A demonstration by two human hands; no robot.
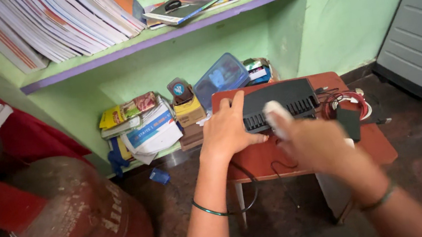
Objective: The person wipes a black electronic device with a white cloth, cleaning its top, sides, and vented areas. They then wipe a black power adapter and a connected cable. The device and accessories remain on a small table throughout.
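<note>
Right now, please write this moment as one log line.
left hand: rests on black device | right hand: holds white cloth on it | support: red stool

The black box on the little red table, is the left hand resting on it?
Yes, the left hand lies flat on the near-left end of the black box, fingers spread over its top.
</note>
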